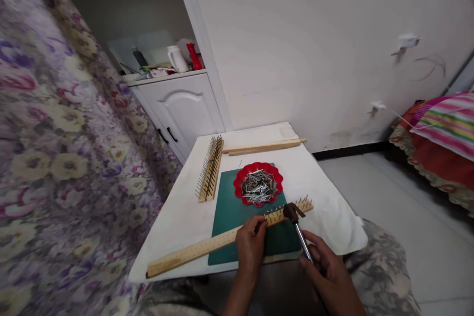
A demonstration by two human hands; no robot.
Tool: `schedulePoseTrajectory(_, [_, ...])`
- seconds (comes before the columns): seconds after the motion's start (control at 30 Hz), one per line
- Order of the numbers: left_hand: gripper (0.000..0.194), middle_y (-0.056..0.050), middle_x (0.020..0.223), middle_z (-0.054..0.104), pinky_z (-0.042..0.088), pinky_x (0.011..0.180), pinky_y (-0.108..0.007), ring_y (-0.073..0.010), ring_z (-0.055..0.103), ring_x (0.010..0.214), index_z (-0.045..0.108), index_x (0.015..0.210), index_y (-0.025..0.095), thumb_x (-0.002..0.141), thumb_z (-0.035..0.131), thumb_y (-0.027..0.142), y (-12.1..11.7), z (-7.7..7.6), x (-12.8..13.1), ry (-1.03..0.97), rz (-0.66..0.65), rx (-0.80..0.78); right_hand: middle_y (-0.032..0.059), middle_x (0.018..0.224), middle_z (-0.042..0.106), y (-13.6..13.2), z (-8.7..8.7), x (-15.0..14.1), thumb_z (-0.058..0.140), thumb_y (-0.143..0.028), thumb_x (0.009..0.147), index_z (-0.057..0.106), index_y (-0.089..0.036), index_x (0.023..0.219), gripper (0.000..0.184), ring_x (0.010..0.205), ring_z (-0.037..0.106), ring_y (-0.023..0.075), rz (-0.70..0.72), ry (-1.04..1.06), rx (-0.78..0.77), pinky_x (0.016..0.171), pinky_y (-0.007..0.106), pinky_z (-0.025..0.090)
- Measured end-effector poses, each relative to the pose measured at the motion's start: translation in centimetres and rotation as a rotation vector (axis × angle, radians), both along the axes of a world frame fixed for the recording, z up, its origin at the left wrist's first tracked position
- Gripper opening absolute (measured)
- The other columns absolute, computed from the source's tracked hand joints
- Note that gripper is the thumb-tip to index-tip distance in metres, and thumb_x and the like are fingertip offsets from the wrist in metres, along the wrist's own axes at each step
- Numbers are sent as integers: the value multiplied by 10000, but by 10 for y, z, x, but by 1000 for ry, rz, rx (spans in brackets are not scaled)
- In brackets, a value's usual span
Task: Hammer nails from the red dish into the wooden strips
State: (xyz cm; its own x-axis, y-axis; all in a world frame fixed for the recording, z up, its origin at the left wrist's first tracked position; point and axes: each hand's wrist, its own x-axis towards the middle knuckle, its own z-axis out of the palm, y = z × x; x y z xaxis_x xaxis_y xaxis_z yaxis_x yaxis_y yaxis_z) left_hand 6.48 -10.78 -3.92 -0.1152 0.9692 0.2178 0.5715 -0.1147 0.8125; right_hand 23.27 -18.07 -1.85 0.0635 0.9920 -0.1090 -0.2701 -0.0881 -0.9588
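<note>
My left hand [252, 243] is closed in a pinch at the wooden strip [192, 252], beside the last of its standing nails, on a nail mostly hidden by the fingertips. In my right hand [323, 267] is a hammer [301, 237] with a shiny metal shaft, its dark head just above the strip's nailed part. Several nails stand along the strip's right end, while its left part shows rows of small marks or holes. Under the strip lies a green cutting mat [229, 207]. A red scalloped bowl [237, 188] full of loose nails stands on the mat beyond my hands.
A nail-studded board [211, 170] lies at the left of the white-covered table [177, 222]. Bare wooden strips [264, 147] lie along the back, and a loose nail [240, 163] is near the mat. A floral curtain [74, 158] hangs at left; a white cabinet [188, 108] stands behind.
</note>
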Motion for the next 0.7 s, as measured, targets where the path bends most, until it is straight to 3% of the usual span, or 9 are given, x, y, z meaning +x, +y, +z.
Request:
schedulePoseTrajectory(0.2, [170, -2, 736, 642, 419, 639, -220, -144, 599, 693, 660, 746, 195, 814, 512, 244, 2, 2, 1, 19, -5, 55, 32, 803, 739, 4, 8, -3, 659, -438, 738, 616, -255, 1101, 409, 590, 622, 195, 80, 24, 45, 591, 290, 499])
schedulePoseTrajectory(0.37, [165, 2, 726, 632, 394, 616, -218, -139, 587, 673, 656, 737, 194, 808, 512, 232, 2, 2, 1, 45, -12, 27, -32, 555, 628, 9, 24, -5, 606, -433, 774, 638, -248, 1116, 390, 431, 540, 163, 209, -147, 61, 489, 268, 469])
schedulePoseTrajectory(0.7, [149, 20, 669, 587, 340, 566, -205, -118, 535, 607, 627, 689, 186, 777, 508, 178, 2, -3, 0, 28, -3, 43, -31, 636, 606, 17, 17, -6, 504, -280, 874, 544, -235, 1233, 364, 579, 564, 178, 317, -382, 198, 575, 268, 438])
